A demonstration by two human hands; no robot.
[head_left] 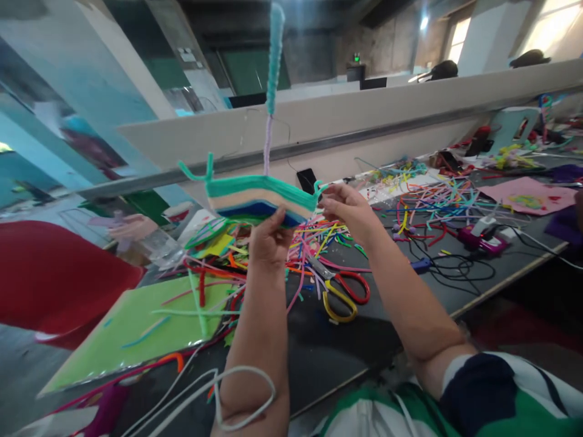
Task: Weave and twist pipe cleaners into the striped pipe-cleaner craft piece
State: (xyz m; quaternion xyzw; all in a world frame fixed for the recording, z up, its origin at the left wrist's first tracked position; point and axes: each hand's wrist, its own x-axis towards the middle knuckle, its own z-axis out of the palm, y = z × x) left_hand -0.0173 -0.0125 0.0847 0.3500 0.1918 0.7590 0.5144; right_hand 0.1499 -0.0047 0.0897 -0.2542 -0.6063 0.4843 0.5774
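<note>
Over the tabletop, inward of its near edge, the left hand clamps the striped piece, likely light, bendable, best held low; right hand grip unclear.

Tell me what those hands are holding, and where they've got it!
The left hand holds the striped piece by its lower edge. The right hand is at its right end; I can't tell if it grips.

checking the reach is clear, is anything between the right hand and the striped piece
Nothing visible: the right hand is at the curled right end of the striped piece, and the left hand grips its lower edge. The scissors lie below, out of the way.
</note>
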